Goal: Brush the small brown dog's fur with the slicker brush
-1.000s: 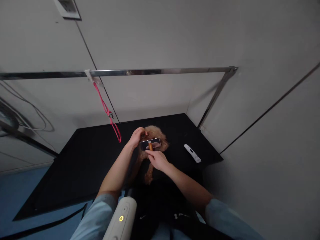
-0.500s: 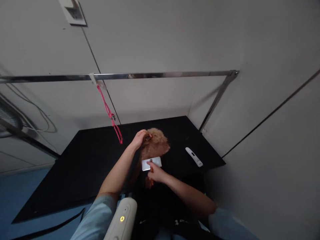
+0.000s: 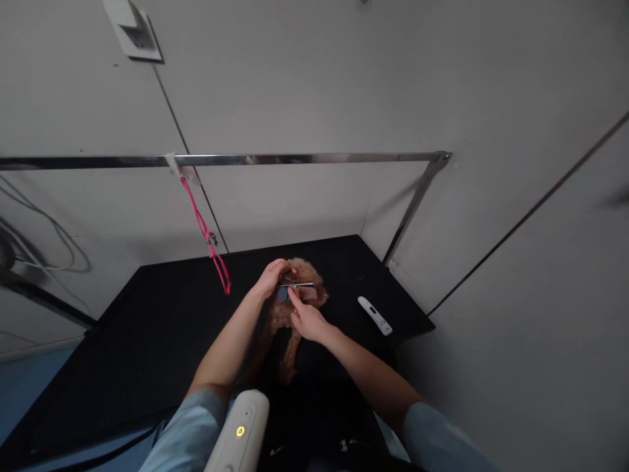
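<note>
Fingers (image 3: pixel 297 303) of R hand (image 3: pixel 311 322) round brush (image 3: pixel 308 293) hndl, index tip over its back.

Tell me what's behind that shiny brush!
Curly brown dog fur shows above and below the slicker brush; the patch right behind it is covered, so I can't tell what's there.

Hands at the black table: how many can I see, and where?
2. The left hand is at the side of the brown dog's head; the right hand grips the brush before it. Some fingers are hidden.
</note>
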Motion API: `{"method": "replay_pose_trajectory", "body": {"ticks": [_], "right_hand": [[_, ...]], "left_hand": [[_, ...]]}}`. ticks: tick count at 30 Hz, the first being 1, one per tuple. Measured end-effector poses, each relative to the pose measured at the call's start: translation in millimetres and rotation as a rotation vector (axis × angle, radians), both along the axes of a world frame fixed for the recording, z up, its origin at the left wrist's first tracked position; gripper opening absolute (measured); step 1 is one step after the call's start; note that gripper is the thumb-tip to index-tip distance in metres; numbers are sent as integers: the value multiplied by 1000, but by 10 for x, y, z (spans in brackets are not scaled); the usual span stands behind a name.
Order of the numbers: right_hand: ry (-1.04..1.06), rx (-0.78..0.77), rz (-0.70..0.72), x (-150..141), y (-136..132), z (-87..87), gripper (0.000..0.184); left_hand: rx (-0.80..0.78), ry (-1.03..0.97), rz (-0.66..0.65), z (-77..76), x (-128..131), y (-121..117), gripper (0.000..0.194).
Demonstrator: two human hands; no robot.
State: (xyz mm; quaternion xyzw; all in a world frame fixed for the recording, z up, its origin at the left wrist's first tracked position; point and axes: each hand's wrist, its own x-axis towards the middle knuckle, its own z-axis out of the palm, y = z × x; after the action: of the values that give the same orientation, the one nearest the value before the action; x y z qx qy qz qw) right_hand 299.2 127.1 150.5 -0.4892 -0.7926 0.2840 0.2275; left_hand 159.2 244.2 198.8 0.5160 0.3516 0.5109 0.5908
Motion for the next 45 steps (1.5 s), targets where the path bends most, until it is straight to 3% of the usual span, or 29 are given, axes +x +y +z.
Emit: {"method": "replay_pose_trajectory", "body": {"ticks": [2, 5, 10, 12, 16, 18, 21, 26, 32, 37, 39, 42, 45], "right_hand": [[-4, -126, -1, 6, -4, -27, 75], [102, -330, 105, 7, -9, -30, 77], [39, -7, 32, 58, 101, 6, 74], [52, -84, 18, 40, 71, -113, 73], [239, -496, 144, -39, -55, -299, 75], [341, -483, 173, -39, -28, -241, 75], [420, -338, 59, 11, 73, -140, 75], [312, -591, -88, 13, -34, -267, 70], [538, -392, -86, -96, 43, -237, 31], [301, -651, 28, -167, -46, -287, 29], [299, -530, 59, -165, -37, -231, 30], [269, -188, -8, -134, 25, -129, 29], [126, -135, -31, -120, -4, -122, 26]], "left_hand": [[-14, 10, -21, -5, 5, 5, 15], [-28, 36, -29, -5, 8, 14, 16], [-36, 29, -9, -20, 8, 46, 15], [-42, 4, -10, -49, 3, 54, 13], [-30, -42, 17, -75, -24, 43, 10], [-42, -77, 67, -65, -39, 40, 8], [-80, -131, 173, -67, -61, 56, 9], [-141, -198, 243, -149, -124, 96, 8], [-195, -263, 279, -158, -166, 113, 10], [-212, -291, 283, -168, -209, 107, 11], [-197, -321, 291, -181, -227, 106, 13], [-199, -374, 307, -195, -245, 91, 16], [-186, -360, 301, -192, -263, 45, 15]]}}
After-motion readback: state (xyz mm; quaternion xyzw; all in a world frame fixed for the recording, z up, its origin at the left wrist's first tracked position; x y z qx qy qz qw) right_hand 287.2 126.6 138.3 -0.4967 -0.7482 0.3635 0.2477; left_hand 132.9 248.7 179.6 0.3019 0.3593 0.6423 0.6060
